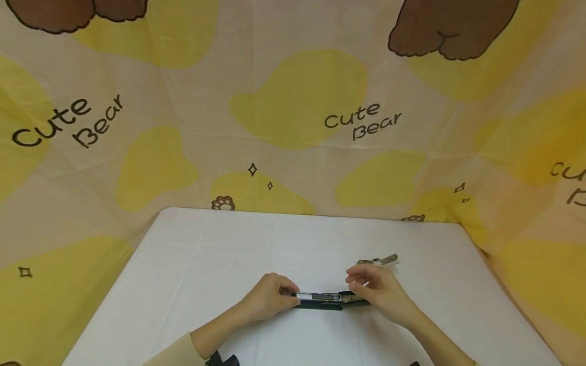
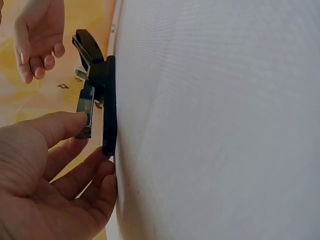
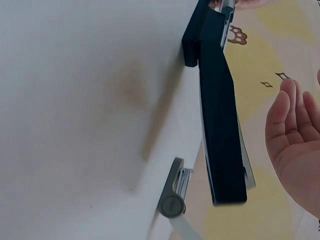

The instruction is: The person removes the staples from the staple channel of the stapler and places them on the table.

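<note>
A black stapler, swung wide open at its hinge, lies lengthwise on the white table. My left hand grips its left end; in the left wrist view, fingertips touch both the metal staple channel and the black base. At the other end, my right hand hovers beside the raised top arm. The right wrist view shows this hand apart from the stapler, with loosely bent fingers and nothing held. Behind it lies a small grey hinged tool with a metal part.
The white table has rounded back corners. A yellow-patterned cloth with printed bears hangs behind and at both sides. A black object, cut off by the lower frame edge, appears below the left forearm.
</note>
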`<state>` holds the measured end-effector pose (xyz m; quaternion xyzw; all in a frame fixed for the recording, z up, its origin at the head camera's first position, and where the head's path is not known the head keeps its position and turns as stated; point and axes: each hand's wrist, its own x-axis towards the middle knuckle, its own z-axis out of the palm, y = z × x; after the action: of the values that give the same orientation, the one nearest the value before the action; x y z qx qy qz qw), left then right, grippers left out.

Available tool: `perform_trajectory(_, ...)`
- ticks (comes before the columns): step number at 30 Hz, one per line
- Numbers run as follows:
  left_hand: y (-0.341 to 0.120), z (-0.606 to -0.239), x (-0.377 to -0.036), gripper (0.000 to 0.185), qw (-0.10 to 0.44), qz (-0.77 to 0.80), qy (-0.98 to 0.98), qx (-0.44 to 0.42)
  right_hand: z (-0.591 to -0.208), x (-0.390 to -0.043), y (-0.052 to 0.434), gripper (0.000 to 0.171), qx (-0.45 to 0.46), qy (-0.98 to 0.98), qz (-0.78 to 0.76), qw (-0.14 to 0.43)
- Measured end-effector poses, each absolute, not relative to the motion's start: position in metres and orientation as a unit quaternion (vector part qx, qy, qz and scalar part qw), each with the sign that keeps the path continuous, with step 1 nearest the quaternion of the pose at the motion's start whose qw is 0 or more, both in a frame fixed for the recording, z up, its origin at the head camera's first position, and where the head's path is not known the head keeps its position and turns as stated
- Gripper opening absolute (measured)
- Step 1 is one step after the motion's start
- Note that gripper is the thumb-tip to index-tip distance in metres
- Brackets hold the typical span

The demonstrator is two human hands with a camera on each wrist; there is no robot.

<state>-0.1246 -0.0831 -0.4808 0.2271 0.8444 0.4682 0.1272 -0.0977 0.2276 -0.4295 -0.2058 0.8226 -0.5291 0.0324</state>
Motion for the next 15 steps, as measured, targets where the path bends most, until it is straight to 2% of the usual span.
perform_trajectory(8, -0.083, -0.480, -0.124, 0.017, 0.130, 0.468, 0.844, 0.227, -0.436, -0.096, 0.213, 0.029, -0.189, 0.811, -0.551, 0.055)
perform_trajectory(15, -0.084, -0.480, -0.125, 0.015, 0.124, 0.465, 0.846, 0.228, -0.438, -0.096, 0.201, 0.036, -0.141, 0.808, -0.558, 0.125)
